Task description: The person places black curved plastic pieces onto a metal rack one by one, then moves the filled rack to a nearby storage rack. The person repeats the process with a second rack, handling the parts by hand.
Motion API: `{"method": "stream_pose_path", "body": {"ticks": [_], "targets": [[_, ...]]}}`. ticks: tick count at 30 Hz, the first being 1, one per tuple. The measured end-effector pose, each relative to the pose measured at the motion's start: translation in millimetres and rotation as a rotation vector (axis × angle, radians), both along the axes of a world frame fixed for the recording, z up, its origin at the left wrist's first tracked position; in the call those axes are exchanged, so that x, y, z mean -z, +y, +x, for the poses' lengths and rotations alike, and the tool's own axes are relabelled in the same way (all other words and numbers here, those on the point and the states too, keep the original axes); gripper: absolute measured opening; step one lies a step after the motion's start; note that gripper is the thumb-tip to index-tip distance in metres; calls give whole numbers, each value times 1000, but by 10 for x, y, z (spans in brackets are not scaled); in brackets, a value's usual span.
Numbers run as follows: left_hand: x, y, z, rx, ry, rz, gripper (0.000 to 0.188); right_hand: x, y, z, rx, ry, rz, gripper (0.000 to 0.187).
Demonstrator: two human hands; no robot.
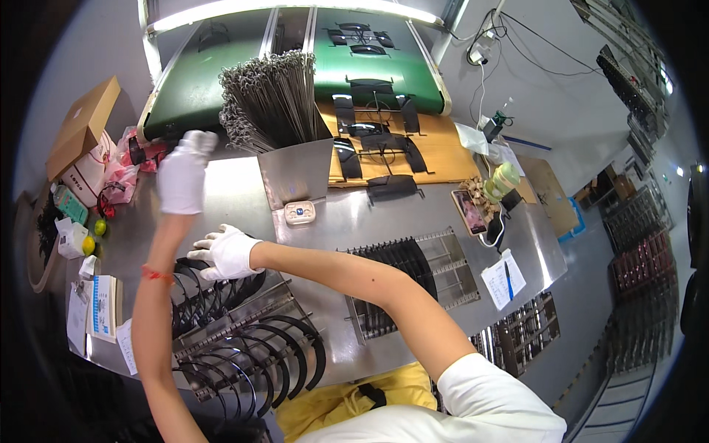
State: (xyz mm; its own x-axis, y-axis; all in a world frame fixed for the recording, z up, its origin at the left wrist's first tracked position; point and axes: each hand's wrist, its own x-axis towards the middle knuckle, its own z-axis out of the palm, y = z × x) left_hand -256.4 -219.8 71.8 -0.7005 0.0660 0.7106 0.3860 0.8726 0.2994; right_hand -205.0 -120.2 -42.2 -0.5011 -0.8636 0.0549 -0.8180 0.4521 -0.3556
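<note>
My left hand, in a white glove, is raised above the left side of the metal table. Its fingers are smeared by motion, and nothing can be made out in them. My right hand, also gloved in white, reaches across to the left with its fingers spread. It hovers over or touches the black curved bands at the back of a slotted metal rack; which of the two, I cannot tell. Glossy black curved bands stand in the same rack, nearer to me.
A metal bin of thin hooked wires stands before a green conveyor. Black curved plates on wire frames lie on cardboard. Another rack holds black plates. A phone and green bottle stand right.
</note>
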Motion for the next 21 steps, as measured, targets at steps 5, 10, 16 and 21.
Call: {"method": "stream_pose_path", "body": {"ticks": [5, 10, 16, 21], "targets": [[-319, -740, 47, 204, -281, 716, 26, -9, -12, 5, -10, -28, -4, 61], [-207, -30, 215, 108, -421, 98, 50, 26, 48, -27, 15, -8, 14, 62], [231, 142, -362, 117, -247, -54, 38, -22, -125, 8, -34, 29, -36, 60], [-40, 158, -122, 245, -469, 250, 35, 34, -6, -7, 0, -48, -5, 61]]}}
